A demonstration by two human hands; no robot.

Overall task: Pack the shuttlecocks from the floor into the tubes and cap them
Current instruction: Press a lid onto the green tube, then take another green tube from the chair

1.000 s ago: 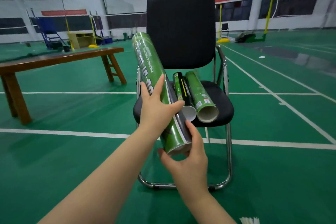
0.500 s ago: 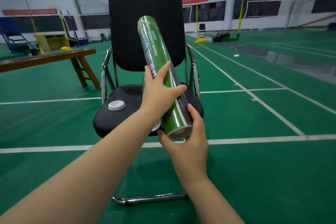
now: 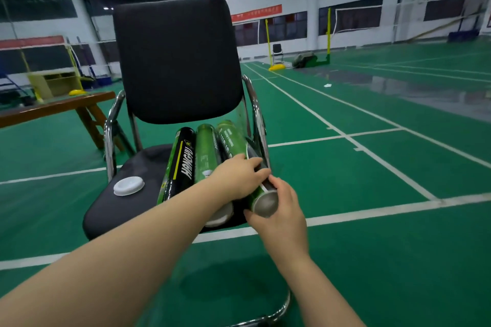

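Left forearm (image 3: 159, 225) hides one end of black tube (image 3: 183, 162); chair base (image 3: 281, 312) cut off below.

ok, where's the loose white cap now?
Head view: the white cap lies on the left of the chair seat, just left of the black tube.

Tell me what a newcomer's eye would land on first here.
The black chair mid-frame, with a black tube and a middle green tube lying on its seat. Beside them, both hands grip the rightmost green tube: the left hand over its top, the right hand round its near end. A loose white cap lies on the seat's left side.
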